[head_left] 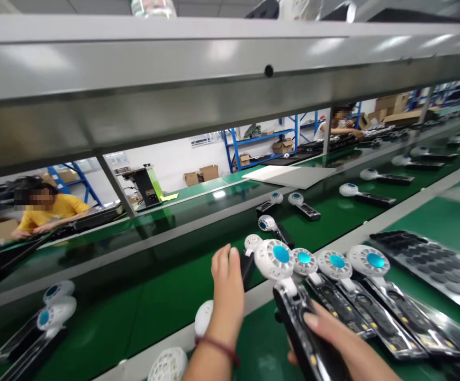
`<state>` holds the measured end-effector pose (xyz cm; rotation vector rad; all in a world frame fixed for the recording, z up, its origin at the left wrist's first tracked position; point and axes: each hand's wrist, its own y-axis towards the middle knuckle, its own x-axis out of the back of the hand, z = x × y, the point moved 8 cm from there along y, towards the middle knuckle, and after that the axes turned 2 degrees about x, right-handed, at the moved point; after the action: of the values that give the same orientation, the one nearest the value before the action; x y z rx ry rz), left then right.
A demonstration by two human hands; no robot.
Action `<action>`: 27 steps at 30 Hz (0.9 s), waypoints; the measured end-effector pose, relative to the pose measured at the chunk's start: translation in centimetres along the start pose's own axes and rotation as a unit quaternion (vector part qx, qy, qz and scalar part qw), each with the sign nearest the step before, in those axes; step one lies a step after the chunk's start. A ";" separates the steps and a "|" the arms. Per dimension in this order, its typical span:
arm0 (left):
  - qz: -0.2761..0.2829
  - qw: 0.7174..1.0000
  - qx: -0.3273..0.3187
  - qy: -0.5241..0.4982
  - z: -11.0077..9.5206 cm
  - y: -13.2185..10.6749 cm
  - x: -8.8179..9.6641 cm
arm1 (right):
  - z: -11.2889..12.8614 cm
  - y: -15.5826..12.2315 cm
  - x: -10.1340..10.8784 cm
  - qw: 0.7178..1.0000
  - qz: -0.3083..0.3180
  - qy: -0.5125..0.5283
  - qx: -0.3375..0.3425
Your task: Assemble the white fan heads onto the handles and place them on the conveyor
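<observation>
My right hand (325, 333) is wrapped round the black handle of a handheld fan (275, 259), its white round head with a blue disc pointing up and away from me. My left hand (228, 275) reaches over the green belt, fingers stretched out. Just right of its fingers lies another fan with a white grille head (252, 242) and dark handle; whether they touch I cannot tell. Beside the held fan, several similar fans lie in a row, such as one with a blue disc (368, 260), their handles showing inner parts.
A sheet of dark round pieces (432, 264) lies at right. More fans rest along the green belt (154, 312), including a pair (57, 313) at left. A metal shelf beam (174, 69) crosses overhead. Across the line sit a person in yellow (55, 211) and another person (343, 124).
</observation>
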<state>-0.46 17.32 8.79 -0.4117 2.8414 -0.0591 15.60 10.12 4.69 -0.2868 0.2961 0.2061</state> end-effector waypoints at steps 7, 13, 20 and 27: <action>-0.002 0.964 0.025 0.266 5.0 7.2 -4.0 | 3.6 5.5 5.6 0.983 -0.160 -0.079 0.039; -0.008 0.980 0.108 0.170 2.7 6.1 -2.9 | 7.8 13.1 3.7 0.969 -0.130 -0.201 0.067; -0.064 0.981 0.161 -0.087 1.2 -2.0 0.6 | 10.6 11.3 -0.7 0.866 -0.069 -0.461 0.181; -0.066 0.958 0.203 -0.190 8.1 -6.4 1.4 | -1.8 1.3 -2.5 0.726 0.195 -0.628 0.201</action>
<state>2.18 10.79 1.15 -0.4614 2.3404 -0.5220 12.49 10.43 3.49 0.3971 -0.9764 0.6922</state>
